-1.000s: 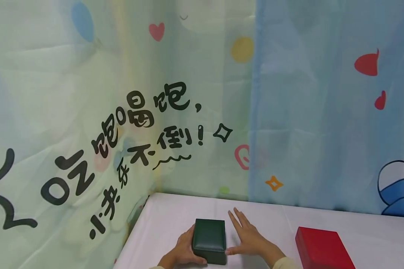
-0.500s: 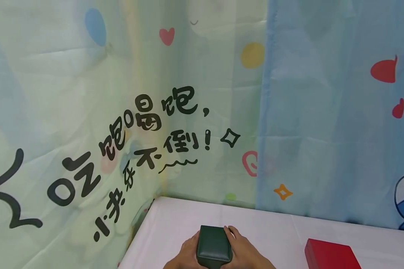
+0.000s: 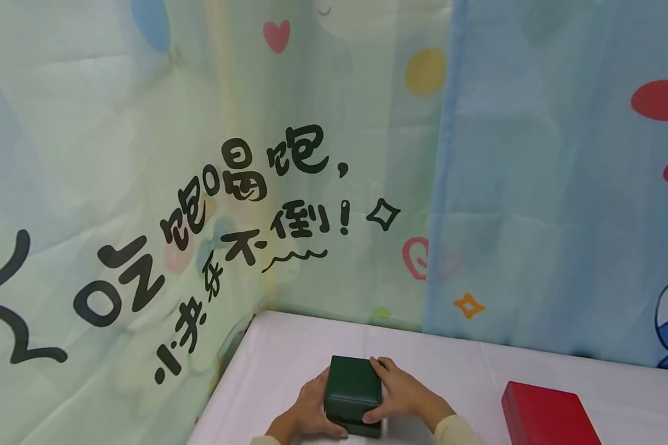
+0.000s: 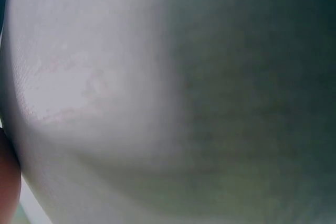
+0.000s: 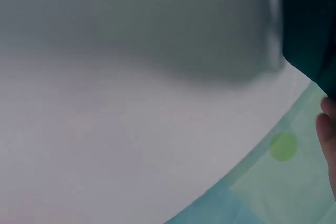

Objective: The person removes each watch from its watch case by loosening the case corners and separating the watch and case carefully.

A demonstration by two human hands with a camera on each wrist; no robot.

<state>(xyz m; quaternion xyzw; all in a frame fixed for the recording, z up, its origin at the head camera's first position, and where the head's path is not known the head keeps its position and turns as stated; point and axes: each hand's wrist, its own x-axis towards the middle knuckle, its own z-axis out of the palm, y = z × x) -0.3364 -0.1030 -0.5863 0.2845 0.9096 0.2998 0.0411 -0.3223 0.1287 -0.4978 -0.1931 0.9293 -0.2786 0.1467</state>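
- Dark green box (image 3: 352,386): apparently resting on the tabletop (image 3: 451,371), toward its far-left corner.
- Grip: left hand (image 3: 313,405) and right hand (image 3: 399,392) grasp it from opposite sides, right thumb at the front.
- Handling: probably stiff, fairly light, smooth enough to slip; best held by opposing side walls.
- Orientation: front faces away from the tabletop's far edge; the long axis, though foreshortened, seems to point toward that edge.
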